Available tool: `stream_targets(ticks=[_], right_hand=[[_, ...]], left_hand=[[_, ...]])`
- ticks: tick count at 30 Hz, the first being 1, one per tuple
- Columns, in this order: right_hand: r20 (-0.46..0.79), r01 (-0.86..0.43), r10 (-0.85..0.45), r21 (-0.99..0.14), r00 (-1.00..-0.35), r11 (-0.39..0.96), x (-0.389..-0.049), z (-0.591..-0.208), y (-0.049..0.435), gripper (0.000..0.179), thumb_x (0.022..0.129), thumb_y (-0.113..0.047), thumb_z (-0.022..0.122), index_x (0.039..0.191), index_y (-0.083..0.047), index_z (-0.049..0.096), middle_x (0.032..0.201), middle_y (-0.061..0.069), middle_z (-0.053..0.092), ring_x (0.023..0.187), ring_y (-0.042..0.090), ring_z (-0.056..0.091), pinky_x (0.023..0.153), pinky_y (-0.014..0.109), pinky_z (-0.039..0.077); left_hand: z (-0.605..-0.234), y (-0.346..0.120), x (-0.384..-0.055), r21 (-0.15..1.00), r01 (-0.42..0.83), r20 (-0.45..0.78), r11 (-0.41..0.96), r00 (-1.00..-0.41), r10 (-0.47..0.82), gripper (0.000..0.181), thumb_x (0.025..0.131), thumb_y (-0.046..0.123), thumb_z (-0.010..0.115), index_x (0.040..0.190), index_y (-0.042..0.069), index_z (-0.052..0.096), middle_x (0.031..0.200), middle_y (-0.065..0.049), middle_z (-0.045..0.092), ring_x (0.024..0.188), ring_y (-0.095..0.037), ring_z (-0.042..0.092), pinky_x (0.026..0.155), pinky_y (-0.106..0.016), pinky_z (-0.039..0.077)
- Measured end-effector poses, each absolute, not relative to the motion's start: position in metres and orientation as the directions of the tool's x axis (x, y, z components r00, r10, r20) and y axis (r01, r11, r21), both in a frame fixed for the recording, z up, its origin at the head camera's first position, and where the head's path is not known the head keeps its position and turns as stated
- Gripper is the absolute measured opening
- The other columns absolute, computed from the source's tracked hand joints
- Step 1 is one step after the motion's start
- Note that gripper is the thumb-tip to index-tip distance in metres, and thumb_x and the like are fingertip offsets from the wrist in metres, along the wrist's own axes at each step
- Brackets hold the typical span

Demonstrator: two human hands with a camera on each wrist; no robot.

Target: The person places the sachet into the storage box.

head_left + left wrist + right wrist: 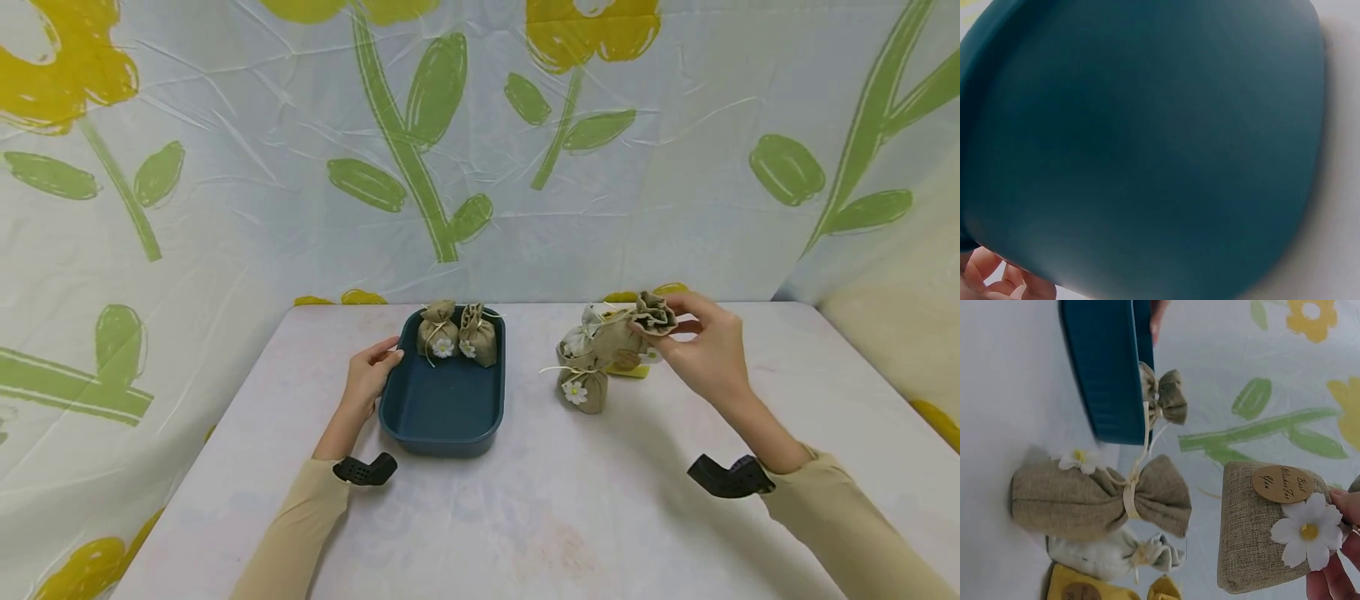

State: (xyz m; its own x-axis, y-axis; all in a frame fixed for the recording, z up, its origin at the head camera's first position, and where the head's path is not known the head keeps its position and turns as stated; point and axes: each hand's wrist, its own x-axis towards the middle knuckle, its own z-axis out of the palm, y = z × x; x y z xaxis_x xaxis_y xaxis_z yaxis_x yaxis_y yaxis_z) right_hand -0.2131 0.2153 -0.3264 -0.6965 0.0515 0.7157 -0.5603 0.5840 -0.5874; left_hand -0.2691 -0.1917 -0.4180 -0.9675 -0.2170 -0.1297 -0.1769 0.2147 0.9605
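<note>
My left hand (367,375) grips the left rim of a dark blue tub (442,437); its curled fingers (1035,286) show at the tub's edge in the left wrist view. Inside the tub's far end stand two tan cloth sachets (438,329), tied with cord and bearing white flowers. Over on the right, my right hand (705,346) pinches the gathered neck of another tan sachet (1257,534). This one carries a white flower and a round brown tag with writing, and it hangs above the other sachets.
Right of the tub, another tan sachet (588,387) stands upright with its cord loose. Close behind it are a whitish sachet (1094,555) and a yellow sachet (1094,586). A flower-printed cloth (480,167) hangs behind the pale table (480,533).
</note>
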Motion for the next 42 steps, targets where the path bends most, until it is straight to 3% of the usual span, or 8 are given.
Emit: stream_targets(ticks=[9, 16, 19, 28, 42], right_hand=[[0.7, -0.571, -0.01, -0.574, -0.714, 0.587, -0.218, -0.323, 0.192, 0.029, 0.068, 0.006, 0.08, 0.095, 0.004, 0.069, 0.084, -0.032, 0.053, 0.078, -0.012, 0.053, 0.063, 0.006, 0.045], [0.681, -0.595, -0.064, -0.584, -0.729, 0.553, -0.223, -0.317, 0.168, 0.028, 0.07, 0.002, 0.081, 0.095, 0.001, 0.07, 0.082, 0.005, 0.067, 0.077, -0.01, 0.054, 0.063, 0.008, 0.046], [0.672, -0.6, -0.084, -0.589, -0.736, 0.542, -0.224, -0.315, 0.159, 0.028, 0.071, 0.001, 0.081, 0.096, 0.001, 0.071, 0.084, 0.013, 0.068, 0.078, -0.011, 0.053, 0.063, 0.008, 0.046], [0.638, -0.603, -0.143, -0.599, -0.757, 0.527, -0.23, -0.315, 0.133, 0.031, 0.072, -0.003, 0.081, 0.101, -0.002, 0.07, 0.089, 0.011, 0.068, 0.08, -0.007, 0.053, 0.065, 0.013, 0.049], [0.585, -0.616, -0.225, -0.646, -0.779, 0.45, -0.244, -0.32, 0.1, 0.03, 0.076, -0.01, 0.08, 0.103, -0.003, 0.07, 0.091, 0.012, 0.07, 0.08, 0.017, 0.065, 0.065, 0.026, 0.055]], left_hand=[[-0.418, -0.191, -0.269, 0.957, -0.182, -0.132, 0.225, -0.967, -0.22, 0.039, 0.095, 0.02, 0.06, 0.133, 0.01, 0.059, 0.108, -0.011, 0.059, 0.087, -0.019, 0.053, 0.063, -0.02, 0.042], [-0.419, -0.192, -0.27, 0.96, -0.181, -0.134, 0.216, -0.968, -0.214, 0.039, 0.095, 0.019, 0.06, 0.133, 0.011, 0.059, 0.107, -0.01, 0.059, 0.084, -0.017, 0.052, 0.061, -0.02, 0.041], [-0.419, -0.193, -0.27, 0.96, -0.182, -0.136, 0.212, -0.968, -0.211, 0.039, 0.095, 0.02, 0.06, 0.133, 0.011, 0.058, 0.107, -0.01, 0.058, 0.085, -0.017, 0.052, 0.061, -0.021, 0.041], [-0.418, -0.193, -0.272, 0.964, -0.18, -0.139, 0.193, -0.968, -0.209, 0.039, 0.095, 0.019, 0.06, 0.133, 0.011, 0.059, 0.107, -0.01, 0.058, 0.086, -0.017, 0.052, 0.064, -0.021, 0.042], [-0.419, -0.193, -0.272, 0.961, -0.181, -0.138, 0.208, -0.969, -0.205, 0.039, 0.095, 0.02, 0.06, 0.133, 0.013, 0.059, 0.112, -0.011, 0.059, 0.09, -0.018, 0.052, 0.068, -0.021, 0.043]])
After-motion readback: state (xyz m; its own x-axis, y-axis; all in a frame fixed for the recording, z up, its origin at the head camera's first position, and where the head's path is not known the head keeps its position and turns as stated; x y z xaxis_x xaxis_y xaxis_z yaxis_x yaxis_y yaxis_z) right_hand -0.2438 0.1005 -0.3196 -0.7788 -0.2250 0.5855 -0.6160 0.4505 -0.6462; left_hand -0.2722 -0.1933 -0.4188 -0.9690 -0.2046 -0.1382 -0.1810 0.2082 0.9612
